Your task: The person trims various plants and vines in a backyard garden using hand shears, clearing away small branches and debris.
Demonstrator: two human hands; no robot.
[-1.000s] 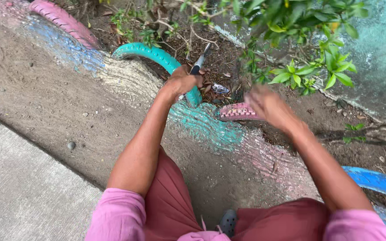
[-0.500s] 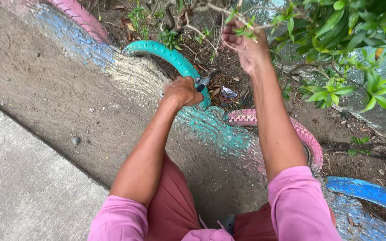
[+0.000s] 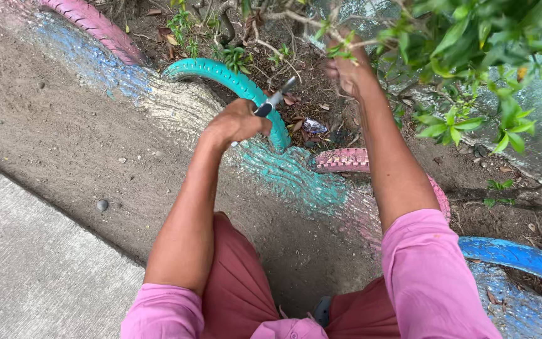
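Observation:
My left hand [image 3: 236, 122] is closed around the handles of a pair of pruning shears [image 3: 276, 98], whose metal blades point up and right over the teal half-buried tyre [image 3: 233, 78]. My right hand [image 3: 348, 70] is raised higher and grips a thin branch [image 3: 296, 19] of the green shrub [image 3: 472, 56], with small leaves at its fingers. The shears' blades sit a short way left of and below that hand. Both arms wear pink sleeves.
Painted half-buried tyres edge the bed: pink [image 3: 92, 25] at top left, pink [image 3: 352, 160] in the middle, blue [image 3: 515, 257] at right. Bare soil [image 3: 64, 138] slopes down to a concrete path [image 3: 26, 270]. Dry leaves and litter [image 3: 313, 125] lie behind the tyres.
My right hand has lifted from near the pink tyre up into the shrub and closed on a branch. My left hand with the shears stays by the teal tyre.

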